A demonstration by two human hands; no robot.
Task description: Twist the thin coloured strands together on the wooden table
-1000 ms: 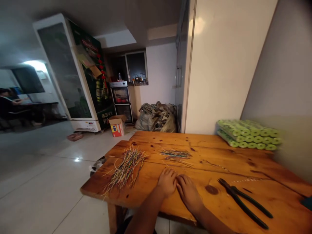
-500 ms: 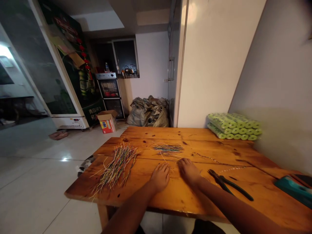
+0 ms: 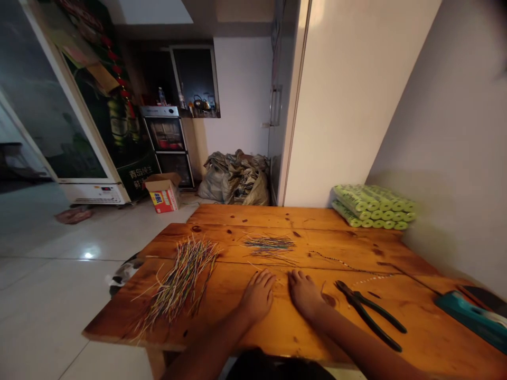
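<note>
My left hand [image 3: 258, 293] lies flat on the wooden table [image 3: 277, 335], palm down with its fingers stretched forward. Beside it, a short gap to the right, my right hand [image 3: 304, 293] rests the same way. Neither one holds anything. Just beyond the fingertips is a small pile of thin cut wires [image 3: 269, 243], mostly dark, with a few loose strands nearer the hands. A larger bundle of multicoloured wires [image 3: 182, 279] spreads over the table's left part. Cutting pliers [image 3: 368, 311] with dark handles lie right of my right hand, their jaws pointing away from me.
A beaded-looking string [image 3: 348, 264] lies at the right of the table. A teal object [image 3: 469, 319] sits at the right edge. Stacked green rolls [image 3: 374, 206] stand at the back right. Beyond are full sacks [image 3: 237, 177], a cardboard box [image 3: 163, 192] and a glass-door fridge [image 3: 93, 192].
My right hand has drawn back a little from the small wire pile and now lies level with my left hand. The view has shifted slightly.
</note>
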